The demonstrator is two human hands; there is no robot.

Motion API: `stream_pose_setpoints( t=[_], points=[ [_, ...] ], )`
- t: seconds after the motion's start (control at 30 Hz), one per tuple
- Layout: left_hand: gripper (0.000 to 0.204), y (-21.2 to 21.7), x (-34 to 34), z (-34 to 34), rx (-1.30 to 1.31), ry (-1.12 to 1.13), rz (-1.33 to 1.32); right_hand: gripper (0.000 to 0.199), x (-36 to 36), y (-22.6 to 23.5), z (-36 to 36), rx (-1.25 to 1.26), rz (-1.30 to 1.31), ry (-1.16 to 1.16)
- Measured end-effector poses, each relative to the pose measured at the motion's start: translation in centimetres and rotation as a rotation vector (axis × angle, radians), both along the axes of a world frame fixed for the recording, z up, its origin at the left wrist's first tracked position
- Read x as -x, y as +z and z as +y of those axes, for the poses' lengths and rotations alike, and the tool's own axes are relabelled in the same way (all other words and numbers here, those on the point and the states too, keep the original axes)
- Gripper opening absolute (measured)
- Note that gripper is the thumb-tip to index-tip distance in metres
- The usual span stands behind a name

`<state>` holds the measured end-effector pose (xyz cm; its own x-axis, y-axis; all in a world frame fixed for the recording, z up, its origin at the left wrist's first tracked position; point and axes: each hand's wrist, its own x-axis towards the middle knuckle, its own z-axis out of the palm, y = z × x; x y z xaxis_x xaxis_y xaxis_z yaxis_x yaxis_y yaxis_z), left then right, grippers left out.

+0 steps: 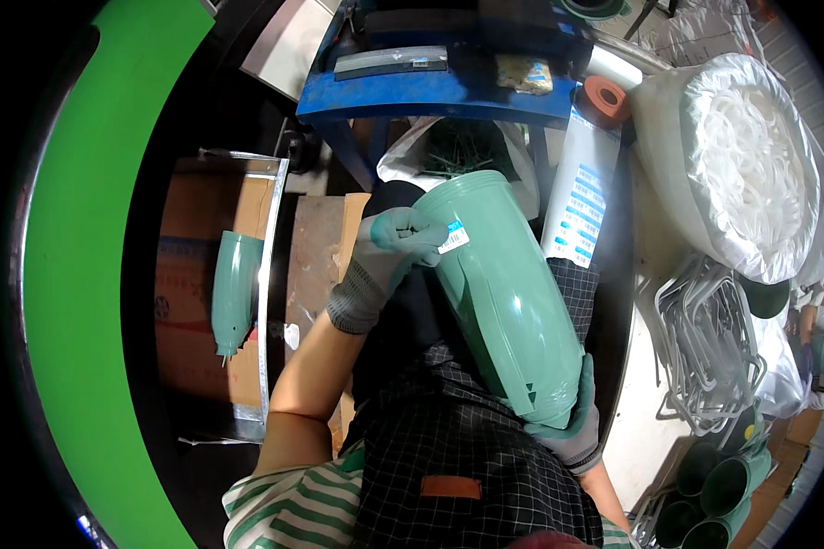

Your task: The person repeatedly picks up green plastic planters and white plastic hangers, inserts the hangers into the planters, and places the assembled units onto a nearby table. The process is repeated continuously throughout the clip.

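Observation:
A long, glossy green plastic container (513, 293) lies slanted across my lap, its wide rim toward the bench and its narrower end toward my right. My right hand (572, 425), in a grey-green glove, cups that narrow end from below; part of its fingers is hidden behind the container. Near the rim, my gloved left hand (407, 233) has its fingers pinched on a small white-and-blue sticker label (453, 238). The label lies over the container's side; whether it is fully stuck down I cannot tell. Beside my right thigh hangs a strip of similar labels (577, 206).
Another green container (236, 293) lies in a metal-framed cardboard box at left. A blue bench (430, 102) stands ahead, a brown tape roll (606, 99) by its corner. At right are a sack of white rings (751, 174), bent metal handles (705, 348) and stacked green containers (728, 485).

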<state>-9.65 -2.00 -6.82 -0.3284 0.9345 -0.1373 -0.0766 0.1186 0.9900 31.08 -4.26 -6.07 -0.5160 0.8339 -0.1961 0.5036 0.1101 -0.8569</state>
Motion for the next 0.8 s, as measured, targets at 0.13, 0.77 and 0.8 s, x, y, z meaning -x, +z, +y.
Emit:
stream_pose_setpoints(
  t=[0.13,0.77,0.8],
  points=[
    [0.023,-1.5,-0.5,-0.6,-0.196,0.056,0.821,0.148,0.0,-0.1,-0.4,-0.042,-0.099,0.058],
    [0.047,15.3,-4.9,18.7,-0.603,0.158,1.157,0.113,-8.8,4.7,1.3,0.459,0.937,-0.408],
    [0.050,15.3,-4.7,21.5,-0.497,0.223,1.246,0.104,-9.6,5.1,1.6,0.430,0.949,-0.429]
  ],
)
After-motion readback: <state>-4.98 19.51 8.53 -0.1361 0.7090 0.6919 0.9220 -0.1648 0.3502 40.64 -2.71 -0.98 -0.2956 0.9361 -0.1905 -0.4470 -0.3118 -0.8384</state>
